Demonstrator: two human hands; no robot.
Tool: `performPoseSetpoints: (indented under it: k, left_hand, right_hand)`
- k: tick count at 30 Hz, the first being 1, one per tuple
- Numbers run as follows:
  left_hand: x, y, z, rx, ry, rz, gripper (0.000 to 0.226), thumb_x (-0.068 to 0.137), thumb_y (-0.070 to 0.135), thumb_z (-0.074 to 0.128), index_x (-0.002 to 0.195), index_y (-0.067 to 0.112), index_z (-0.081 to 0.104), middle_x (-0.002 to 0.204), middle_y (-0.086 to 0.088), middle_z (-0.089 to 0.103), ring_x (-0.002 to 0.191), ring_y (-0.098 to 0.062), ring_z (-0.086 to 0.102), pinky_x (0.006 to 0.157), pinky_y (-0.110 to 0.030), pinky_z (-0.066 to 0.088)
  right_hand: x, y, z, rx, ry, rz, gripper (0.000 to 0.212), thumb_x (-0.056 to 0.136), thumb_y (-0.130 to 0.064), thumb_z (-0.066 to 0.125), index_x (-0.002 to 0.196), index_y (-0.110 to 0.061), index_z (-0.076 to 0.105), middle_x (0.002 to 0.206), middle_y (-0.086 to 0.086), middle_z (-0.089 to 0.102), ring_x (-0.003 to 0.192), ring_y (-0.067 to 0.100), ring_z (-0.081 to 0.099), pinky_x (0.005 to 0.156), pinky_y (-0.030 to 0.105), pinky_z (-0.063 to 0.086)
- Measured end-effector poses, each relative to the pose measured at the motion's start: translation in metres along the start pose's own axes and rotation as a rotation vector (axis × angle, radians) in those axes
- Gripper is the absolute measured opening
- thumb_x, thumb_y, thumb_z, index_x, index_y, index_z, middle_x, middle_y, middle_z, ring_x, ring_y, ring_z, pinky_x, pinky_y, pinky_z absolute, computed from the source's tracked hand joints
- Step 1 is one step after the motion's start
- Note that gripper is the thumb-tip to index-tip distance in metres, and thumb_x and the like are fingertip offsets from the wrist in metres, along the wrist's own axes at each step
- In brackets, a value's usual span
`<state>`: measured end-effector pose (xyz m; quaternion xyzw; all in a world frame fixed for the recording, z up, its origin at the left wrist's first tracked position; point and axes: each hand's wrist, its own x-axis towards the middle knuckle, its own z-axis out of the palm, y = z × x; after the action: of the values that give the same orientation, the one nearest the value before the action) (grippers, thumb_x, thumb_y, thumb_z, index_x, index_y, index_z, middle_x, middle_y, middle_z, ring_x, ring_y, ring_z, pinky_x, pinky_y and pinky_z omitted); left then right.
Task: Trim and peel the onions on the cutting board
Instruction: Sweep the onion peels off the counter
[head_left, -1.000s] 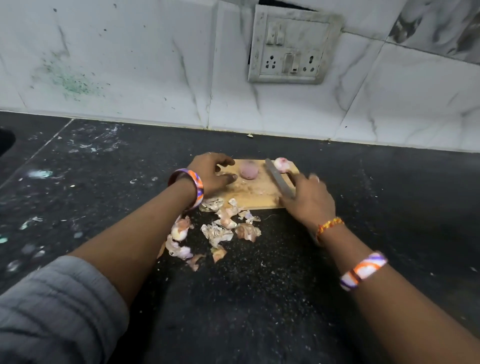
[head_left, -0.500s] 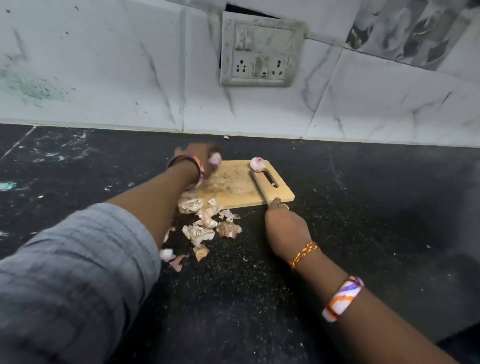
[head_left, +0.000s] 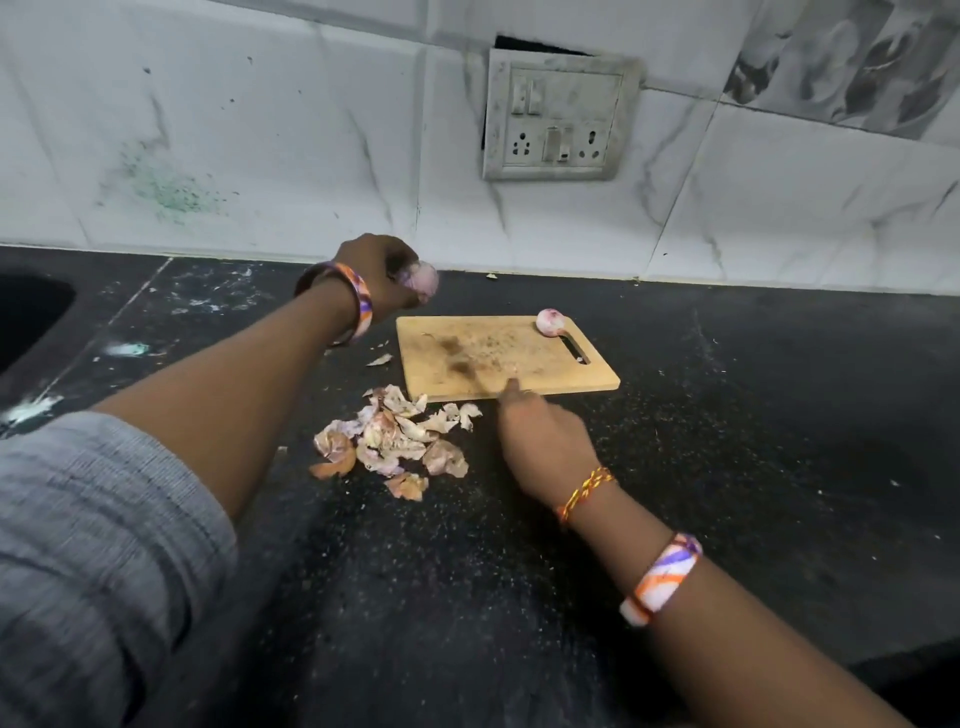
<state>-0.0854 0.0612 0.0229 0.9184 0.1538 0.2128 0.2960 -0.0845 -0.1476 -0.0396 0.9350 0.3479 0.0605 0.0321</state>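
Fingers gripping onion, left hand

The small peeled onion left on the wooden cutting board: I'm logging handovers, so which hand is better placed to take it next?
Probably the right hand: it rests at the wooden cutting board's near edge, while the left hand already grips another peeled onion.

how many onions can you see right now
2: one onion gripped in the left hand above the counter, one onion at the cutting board's far right corner. More could be hidden.
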Motion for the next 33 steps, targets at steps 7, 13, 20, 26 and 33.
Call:
performPoseSetpoints:
  k: [7,13,20,26,33]
  left_hand:
    - [0.004,0.001,0.002,0.000,0.026,-0.022,0.044,0.072,0.022,0.074,0.112,0.010,0.061,0.114,-0.010,0.064,0.100,-0.023,0.058,0.086,-0.025,0.041]
    - [0.021,0.004,0.013,0.021,-0.040,-0.051,0.043,0.073,0.024,0.073,0.112,0.010,0.062,0.113,-0.010,0.065,0.104,-0.026,0.059,0.090,-0.028,0.043]
    - [0.040,0.009,0.045,0.008,-0.103,-0.099,0.044,0.069,0.029,0.076,0.107,0.010,0.064,0.100,-0.007,0.064,0.093,-0.023,0.058,0.080,-0.027,0.043]
    - [0.060,0.018,0.068,-0.062,-0.105,-0.144,0.024,0.075,0.026,0.068,0.095,0.012,0.064,0.090,-0.005,0.057,0.082,-0.020,0.050,0.074,-0.025,0.040]
    - [0.070,0.010,0.074,-0.069,-0.220,-0.110,0.017,0.074,0.023,0.070,0.086,0.019,0.059,0.087,-0.004,0.056,0.080,-0.020,0.048,0.076,-0.025,0.040]
  right_hand:
    - [0.035,-0.008,-0.002,0.008,-0.066,0.002,0.039,0.095,-0.002,0.034,0.133,0.007,0.035,0.123,0.018,0.054,0.109,0.032,0.058,0.086,0.038,0.049]
    - [0.030,-0.006,0.008,-0.018,-0.017,-0.224,0.051,0.095,-0.006,0.037,0.144,-0.003,0.020,0.118,0.017,0.057,0.099,0.031,0.061,0.073,0.038,0.049]
    - [0.020,0.062,0.013,0.007,0.088,0.028,0.049,0.098,-0.016,0.034,0.145,-0.016,0.019,0.116,0.009,0.055,0.096,0.028,0.060,0.067,0.039,0.048]
    - [0.015,0.056,0.017,0.095,-0.056,-0.129,0.042,0.099,-0.017,0.033,0.141,-0.015,0.027,0.104,0.009,0.059,0.084,0.024,0.063,0.072,0.039,0.055]
    - [0.014,0.075,0.010,0.068,0.003,-0.257,0.043,0.099,-0.029,0.029,0.142,-0.025,0.026,0.115,0.001,0.055,0.095,0.021,0.058,0.067,0.031,0.043]
